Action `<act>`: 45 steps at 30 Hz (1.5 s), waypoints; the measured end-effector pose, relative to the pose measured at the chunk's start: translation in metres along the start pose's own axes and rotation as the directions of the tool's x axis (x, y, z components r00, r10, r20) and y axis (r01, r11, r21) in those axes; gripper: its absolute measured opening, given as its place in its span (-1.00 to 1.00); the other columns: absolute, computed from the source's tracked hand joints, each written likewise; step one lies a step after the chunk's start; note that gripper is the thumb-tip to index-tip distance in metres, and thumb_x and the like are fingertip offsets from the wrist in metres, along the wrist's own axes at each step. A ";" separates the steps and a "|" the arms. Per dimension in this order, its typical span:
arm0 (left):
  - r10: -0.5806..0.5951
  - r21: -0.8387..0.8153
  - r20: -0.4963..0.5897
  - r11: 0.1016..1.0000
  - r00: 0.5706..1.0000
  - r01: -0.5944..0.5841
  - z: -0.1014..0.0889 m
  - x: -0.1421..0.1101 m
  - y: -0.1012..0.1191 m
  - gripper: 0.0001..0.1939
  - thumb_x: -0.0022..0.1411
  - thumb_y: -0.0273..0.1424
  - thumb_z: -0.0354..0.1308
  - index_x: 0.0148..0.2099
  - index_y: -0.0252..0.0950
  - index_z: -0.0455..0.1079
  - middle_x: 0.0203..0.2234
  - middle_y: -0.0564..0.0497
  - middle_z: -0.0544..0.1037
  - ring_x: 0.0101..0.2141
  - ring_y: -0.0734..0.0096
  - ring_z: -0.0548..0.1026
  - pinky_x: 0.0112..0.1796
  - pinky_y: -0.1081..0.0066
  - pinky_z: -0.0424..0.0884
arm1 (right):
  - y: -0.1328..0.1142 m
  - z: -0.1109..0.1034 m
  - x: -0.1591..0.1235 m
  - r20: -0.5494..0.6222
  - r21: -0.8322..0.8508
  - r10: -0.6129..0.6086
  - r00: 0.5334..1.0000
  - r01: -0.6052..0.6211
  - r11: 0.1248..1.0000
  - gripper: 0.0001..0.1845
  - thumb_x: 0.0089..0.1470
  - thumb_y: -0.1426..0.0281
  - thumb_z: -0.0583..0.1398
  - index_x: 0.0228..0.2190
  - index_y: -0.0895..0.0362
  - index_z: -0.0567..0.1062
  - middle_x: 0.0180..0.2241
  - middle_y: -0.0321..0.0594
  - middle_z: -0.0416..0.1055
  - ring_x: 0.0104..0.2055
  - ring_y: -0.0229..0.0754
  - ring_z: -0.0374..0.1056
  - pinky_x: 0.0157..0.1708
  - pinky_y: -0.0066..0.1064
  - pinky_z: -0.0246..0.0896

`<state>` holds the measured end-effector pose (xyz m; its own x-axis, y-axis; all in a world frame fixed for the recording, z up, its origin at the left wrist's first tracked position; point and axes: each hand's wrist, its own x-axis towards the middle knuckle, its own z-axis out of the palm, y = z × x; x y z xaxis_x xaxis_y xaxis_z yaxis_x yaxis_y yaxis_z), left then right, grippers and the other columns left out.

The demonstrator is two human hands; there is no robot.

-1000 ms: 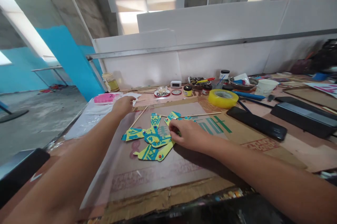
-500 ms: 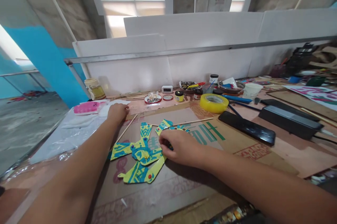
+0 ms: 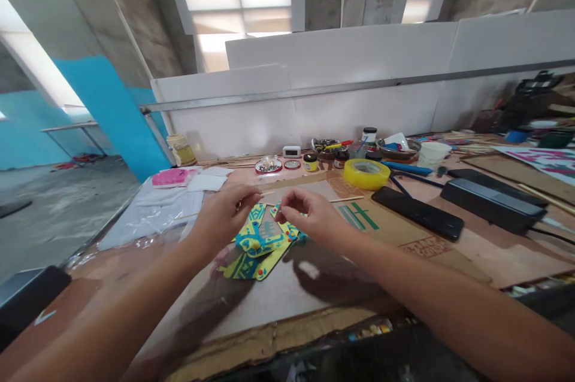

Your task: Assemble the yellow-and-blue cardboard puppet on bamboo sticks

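Note:
My left hand is raised over the left side of a jointed cut-out figure, fingers pinched. A thin pale strand shows at its fingertips; whether thread or wire, I cannot tell. Close by on the right, my right hand is also closed in a pinch, and what it holds is hidden. Beneath both hands lies the flat yellow-and-blue figure, its patterned parts joined by small coloured round fasteners. My hands cover part of it. Behind the right hand a thin wooden stick rests on the printed cardboard.
Right of the cardboard are a yellow tape roll, a black phone and a black box-shaped device. Small jars, a dish of small fasteners and a paper cup line the back. White cloths lie left.
My left hand has come from the white cloths to above the figure. My right hand has lifted slightly off it, and the two hands are now close together. The view has shifted left.

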<state>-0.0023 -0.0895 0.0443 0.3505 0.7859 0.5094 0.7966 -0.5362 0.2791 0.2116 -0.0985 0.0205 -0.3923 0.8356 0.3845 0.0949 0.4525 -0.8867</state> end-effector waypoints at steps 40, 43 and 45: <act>0.171 -0.153 -0.047 0.972 0.984 -0.176 0.018 -0.042 0.009 -0.74 0.40 -0.33 -0.02 -0.03 -0.22 0.46 -0.27 0.02 0.62 -0.28 0.39 0.53 -0.26 0.43 0.34 | -0.002 0.013 -0.007 0.096 0.376 0.135 0.986 -0.161 0.912 -0.84 0.06 0.33 0.24 -0.42 0.11 0.35 -0.49 -0.34 0.46 -0.42 -0.27 0.42 -0.30 -0.37 0.32; 0.134 -0.066 -0.019 0.989 0.991 -0.135 0.016 -0.041 0.011 -0.71 0.40 -0.28 -0.01 0.02 -0.21 0.46 -0.20 0.00 0.62 -0.25 0.33 0.53 -0.23 0.39 0.33 | -0.001 0.009 -0.003 -0.052 0.431 0.101 0.994 -0.069 0.900 -0.88 0.04 0.37 0.25 -0.42 0.11 0.38 -0.41 -0.33 0.49 -0.35 -0.28 0.43 -0.23 -0.38 0.32; 0.095 -0.016 0.048 0.995 0.994 -0.095 0.012 -0.039 0.013 -0.69 0.41 -0.25 -0.03 0.01 -0.22 0.47 -0.23 -0.02 0.62 -0.28 0.32 0.52 -0.26 0.37 0.31 | -0.005 0.002 0.002 -0.135 0.521 0.099 0.986 -0.014 0.854 -0.88 0.02 0.40 0.24 -0.44 0.09 0.36 -0.32 -0.29 0.53 -0.24 -0.24 0.47 -0.09 -0.31 0.33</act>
<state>0.0001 -0.1235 0.0181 0.4480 0.7450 0.4943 0.7519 -0.6131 0.2426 0.2084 -0.0999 0.0251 -0.2536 0.9106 0.3263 -0.3901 0.2124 -0.8959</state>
